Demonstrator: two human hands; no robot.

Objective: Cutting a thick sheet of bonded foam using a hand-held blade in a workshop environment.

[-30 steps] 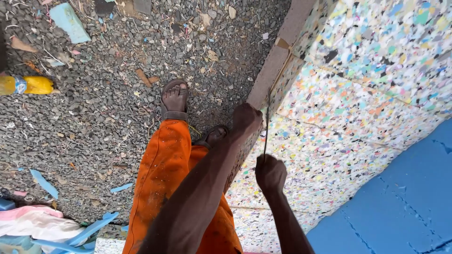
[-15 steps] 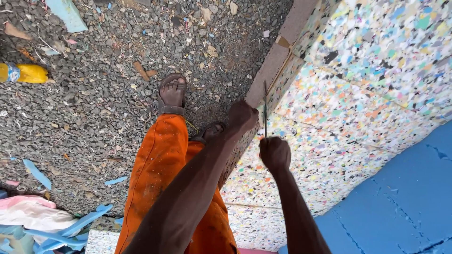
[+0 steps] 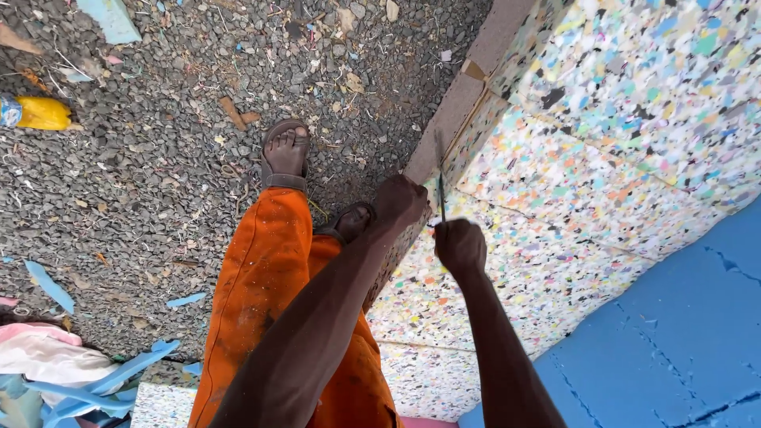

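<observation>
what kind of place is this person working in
Likely an outdoor foam or mattress workshop yard: speckled multicoloured foam slabs are stacked beside blue foam, the ground is loose gravel strewn with blue offcuts, and the right hand holds a thin blade.

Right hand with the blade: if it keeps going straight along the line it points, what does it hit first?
Likely more foam. The right hand holds a thin blade aimed up along the seam in the speckled foam slab, beside the left hand on the edge. Depth is unclear.
</observation>
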